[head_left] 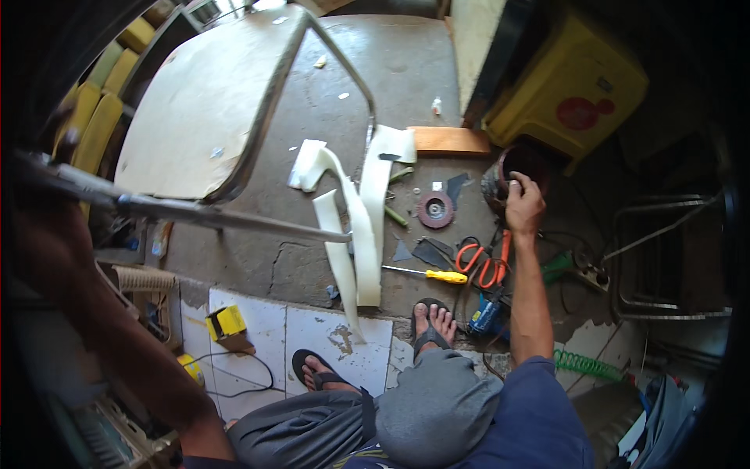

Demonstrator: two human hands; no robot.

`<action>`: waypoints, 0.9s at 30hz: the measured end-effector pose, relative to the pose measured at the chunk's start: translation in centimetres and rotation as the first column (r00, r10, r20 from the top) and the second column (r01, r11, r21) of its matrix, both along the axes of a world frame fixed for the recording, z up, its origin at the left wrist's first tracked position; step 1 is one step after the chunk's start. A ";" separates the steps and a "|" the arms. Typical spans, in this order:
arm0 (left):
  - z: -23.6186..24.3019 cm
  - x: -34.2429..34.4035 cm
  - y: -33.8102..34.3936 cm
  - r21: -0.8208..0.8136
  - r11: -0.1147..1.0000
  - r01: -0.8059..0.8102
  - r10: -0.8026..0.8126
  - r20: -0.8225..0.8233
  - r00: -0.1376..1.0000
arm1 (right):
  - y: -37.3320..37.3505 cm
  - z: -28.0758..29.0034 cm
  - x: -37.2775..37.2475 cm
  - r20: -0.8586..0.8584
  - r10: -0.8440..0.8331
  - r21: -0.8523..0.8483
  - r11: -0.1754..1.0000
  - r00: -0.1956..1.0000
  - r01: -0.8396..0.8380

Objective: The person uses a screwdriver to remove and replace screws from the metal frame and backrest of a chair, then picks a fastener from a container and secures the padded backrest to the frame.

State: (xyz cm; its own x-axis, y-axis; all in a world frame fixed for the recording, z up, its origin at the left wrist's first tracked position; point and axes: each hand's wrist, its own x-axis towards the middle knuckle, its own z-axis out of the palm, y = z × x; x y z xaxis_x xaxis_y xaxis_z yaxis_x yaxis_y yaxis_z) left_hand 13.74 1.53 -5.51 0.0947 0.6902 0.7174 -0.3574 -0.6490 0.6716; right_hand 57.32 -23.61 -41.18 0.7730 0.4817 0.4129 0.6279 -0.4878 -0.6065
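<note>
A: Position of hands?
B: Well apart. Left hand (48, 205) in shadow, seemingly closed about a tube of the metal chair frame (273, 227). Right hand (525, 205) over the mouth of the dark can (493, 185), thumb and fingers drawn in.
A: Anything pinched there?
B: Cannot tell; the can's inside is dark.
A: Where does the work lie?
B: Frame tilted across the left side, pale panel (195, 109) with it. Can on the floor, right, just before the yellow stool (574, 86). White strips (369, 234) between, one tube end over them; contact unclear.
A: Judgement on method?
B: Keep the left grip firm, so the frame does not swing while the eyes are on the can. Work the right fingers clear of the rim; lift straight, since a sideways drag could tip it.
A: Hazards?
B: Scissors (500, 262) and yellow screwdriver (447, 277) lie between can and feet. Carry the right hand above them, and set the frame down gently, off the strips.
</note>
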 end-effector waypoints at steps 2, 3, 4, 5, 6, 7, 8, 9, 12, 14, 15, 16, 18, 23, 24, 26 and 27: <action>-1.4 0.4 0.7 -0.026 0.997 -0.074 0.076 0.051 0.996 | 0.9 1.0 -1.2 -0.022 0.115 -0.035 0.993 0.993 -0.115; -0.9 1.0 0.2 -0.009 0.997 -0.076 0.076 0.007 0.997 | 1.2 0.9 -2.4 -0.060 0.189 -0.052 0.980 0.980 -0.192; -1.2 0.7 0.8 -0.016 0.998 -0.059 0.059 -0.032 0.998 | 1.7 1.0 -4.0 -0.144 0.238 -0.096 0.963 0.961 -0.253; -1.5 0.5 1.1 -0.011 0.999 -0.047 0.047 -0.059 0.997 | 2.2 0.5 -5.8 -0.197 0.301 -0.075 0.944 0.933 -0.320; -1.7 0.8 1.3 -0.015 1.000 -0.024 0.022 -0.083 0.996 | 2.2 -1.3 -6.8 -0.284 0.331 -0.099 0.923 0.900 -0.371; -1.7 0.4 0.7 -0.014 0.999 -0.040 0.038 -0.106 0.994 | 3.6 -1.2 -9.5 -0.228 0.440 -0.066 0.883 0.868 -0.465; -2.0 0.0 0.6 -0.012 0.999 -0.049 0.047 -0.112 0.993 | 4.0 -1.6 -11.5 -0.310 0.463 -0.089 0.856 0.831 -0.510; -2.3 -0.5 0.5 -0.009 0.999 -0.054 0.052 -0.109 0.993 | 4.3 -2.7 -13.3 -0.304 0.520 -0.051 0.828 0.798 -0.559; -3.6 0.6 1.0 -0.010 1.000 0.004 -0.004 -0.096 0.995 | 3.7 -2.5 -18.4 -0.537 0.498 -0.148 0.739 0.681 -0.658; -4.5 2.6 1.0 -0.017 0.998 0.054 -0.056 -0.087 0.995 | 3.0 -4.4 -19.6 -0.517 0.594 -0.129 0.658 0.617 -0.742; -4.7 2.5 0.5 -0.013 0.999 0.053 -0.054 -0.079 0.995 | 3.4 -3.4 -20.6 -0.570 0.599 -0.136 0.607 0.563 -0.783; -4.4 2.5 -0.5 -0.008 0.998 0.063 -0.064 -0.063 0.996 | 3.1 -5.1 -19.7 -0.556 0.641 -0.134 0.559 0.529 -0.818; -4.8 2.0 -1.2 -0.014 0.997 0.070 -0.070 -0.040 0.997 | 3.5 -3.2 -21.0 -0.453 0.733 -0.159 0.493 0.507 -0.855; -4.5 2.0 -2.0 -0.039 0.993 0.112 -0.112 -0.009 0.994 | 2.2 -3.0 -20.3 -0.464 0.705 -0.329 0.425 0.536 -0.843; -4.5 1.8 -2.1 -0.042 0.991 0.124 -0.124 -0.005 0.992 | 1.7 -2.5 -20.8 -0.450 0.713 -0.354 0.410 0.538 -0.840; -4.3 1.6 -2.2 -0.041 0.989 0.143 -0.143 0.013 0.990 | 1.1 -3.5 -20.7 -0.375 0.801 -0.353 0.341 0.466 -0.871; -4.3 1.9 -2.4 -0.042 0.986 0.161 -0.160 0.024 0.987 | 0.6 -3.9 -20.5 -0.357 0.817 -0.374 0.319 0.453 -0.871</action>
State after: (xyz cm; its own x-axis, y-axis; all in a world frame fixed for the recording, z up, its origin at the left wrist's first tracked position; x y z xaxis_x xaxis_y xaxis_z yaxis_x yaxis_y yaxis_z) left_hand 15.61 -0.86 -9.76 0.1923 0.6977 0.6901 -0.4687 -0.5525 0.6892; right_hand 36.78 -22.96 -45.09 -0.1481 0.9836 -0.1031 0.8252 0.0654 -0.5610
